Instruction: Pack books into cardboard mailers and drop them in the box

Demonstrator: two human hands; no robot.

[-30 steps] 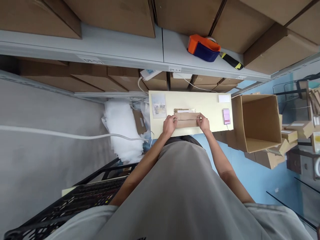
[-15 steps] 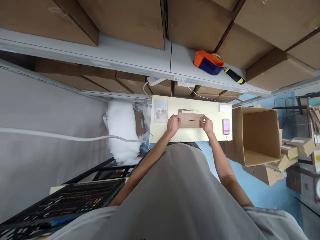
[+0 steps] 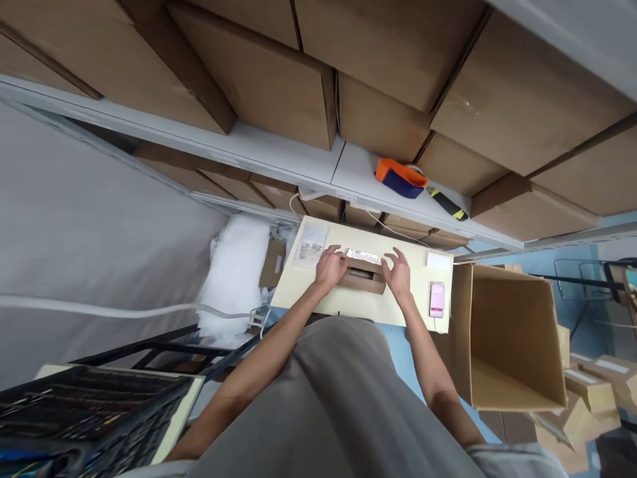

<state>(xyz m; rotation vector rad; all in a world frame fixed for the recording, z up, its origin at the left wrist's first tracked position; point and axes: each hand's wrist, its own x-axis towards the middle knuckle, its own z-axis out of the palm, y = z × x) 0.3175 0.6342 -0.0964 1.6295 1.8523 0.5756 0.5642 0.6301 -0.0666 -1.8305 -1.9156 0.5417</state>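
Note:
A small brown cardboard box (image 3: 363, 283) lies on the pale yellow table (image 3: 279, 292), with a dark gap between its flaps. At its left end, my left hand (image 3: 330, 268) pinches the flap edge. By the right end, my right hand (image 3: 397, 271) has its fingers apart and curved, beside the raised flap. A shiny silvery strip (image 3: 363, 255) shows along the far side of the box, between both hands.
A phone (image 3: 436, 299) and a white block (image 3: 438, 260) are at the table's right, a printed sheet (image 3: 311, 245) at its left. A large open carton (image 3: 515, 338) stands to the right. The shelf (image 3: 279, 156) holds an orange-blue tape dispenser (image 3: 401, 178) and a cutter (image 3: 448, 204).
The box's flaps have parted, leaving a dark gap. My right hand's fingers have spread from their pinch. The camera view has tilted and shifted.

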